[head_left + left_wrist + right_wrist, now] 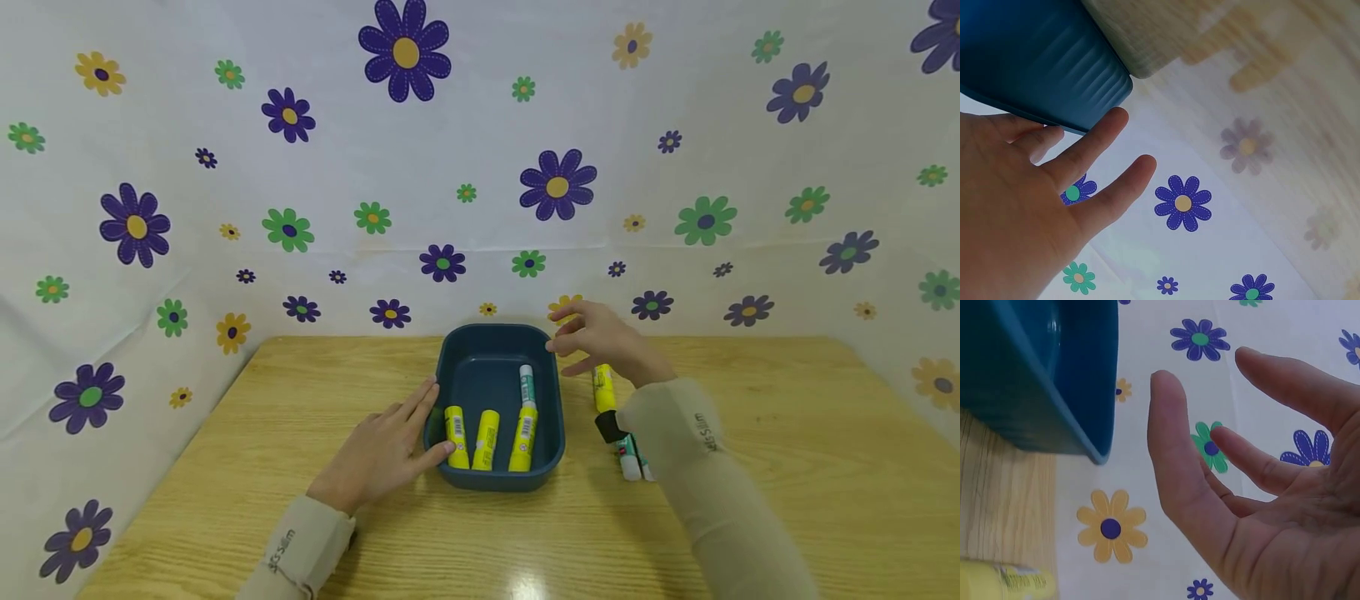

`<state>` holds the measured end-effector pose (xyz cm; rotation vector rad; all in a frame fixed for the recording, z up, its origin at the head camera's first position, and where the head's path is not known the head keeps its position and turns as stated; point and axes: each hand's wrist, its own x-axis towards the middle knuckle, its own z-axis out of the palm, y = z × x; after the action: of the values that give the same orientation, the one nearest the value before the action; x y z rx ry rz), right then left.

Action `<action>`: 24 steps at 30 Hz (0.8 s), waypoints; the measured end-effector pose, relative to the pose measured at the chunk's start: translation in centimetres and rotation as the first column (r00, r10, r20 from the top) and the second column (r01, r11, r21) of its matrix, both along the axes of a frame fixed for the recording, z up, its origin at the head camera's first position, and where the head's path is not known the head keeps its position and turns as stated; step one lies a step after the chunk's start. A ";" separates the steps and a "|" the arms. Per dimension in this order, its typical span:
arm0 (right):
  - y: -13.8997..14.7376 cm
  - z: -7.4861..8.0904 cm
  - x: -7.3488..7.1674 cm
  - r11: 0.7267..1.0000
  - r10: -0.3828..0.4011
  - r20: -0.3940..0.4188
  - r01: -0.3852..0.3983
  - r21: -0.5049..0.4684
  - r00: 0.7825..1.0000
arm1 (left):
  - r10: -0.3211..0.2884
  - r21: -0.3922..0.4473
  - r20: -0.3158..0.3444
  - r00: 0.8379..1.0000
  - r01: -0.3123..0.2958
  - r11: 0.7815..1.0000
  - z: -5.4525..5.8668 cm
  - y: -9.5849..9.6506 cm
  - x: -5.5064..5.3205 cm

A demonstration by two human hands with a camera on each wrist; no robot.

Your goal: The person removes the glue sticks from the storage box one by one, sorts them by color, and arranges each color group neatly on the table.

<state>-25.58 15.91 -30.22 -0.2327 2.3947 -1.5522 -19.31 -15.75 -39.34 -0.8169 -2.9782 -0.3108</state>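
The left hand (386,450) rests along the left side of the bin (495,481), fingers nearly straight and gripping nothing, its thumb reaching over the rim by the leftmost of three yellow sticks (486,440); whether it touches that stick I cannot tell. These three stand or lean at the bin's near end, and a white stick (527,385) lies just beyond the rightmost. The right hand (600,337) hangs in the air just beside the far right rim, fingers loosely bent, thumb well apart, holding nothing. Right of the bin, a loose yellow stick (603,387) and two green sticks (628,460), partly hidden by the right sleeve (675,425), lie on the table (360,367)
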 end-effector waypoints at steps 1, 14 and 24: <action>-0.3 0.0 -0.2 1.000 -0.003 0.004 0.003 -0.003 1.000 | 0.001 0.000 0.001 1.000 -0.001 1.000 0.0 0.0 0.0; -4.5 -0.8 -1.9 0.998 -0.046 0.138 0.050 -0.024 0.989 | 0.000 0.001 -0.002 1.000 0.000 1.000 -0.2 0.0 -0.1; -6.3 -1.4 -2.5 0.995 -0.076 0.157 0.064 0.079 0.985 | -0.018 0.003 -0.020 1.000 0.018 1.000 -0.2 -0.1 -0.1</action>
<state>-28.04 9.65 -31.59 -0.0079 2.3517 -1.4490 -19.41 -15.88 -39.56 -0.8425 -2.9527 -0.3061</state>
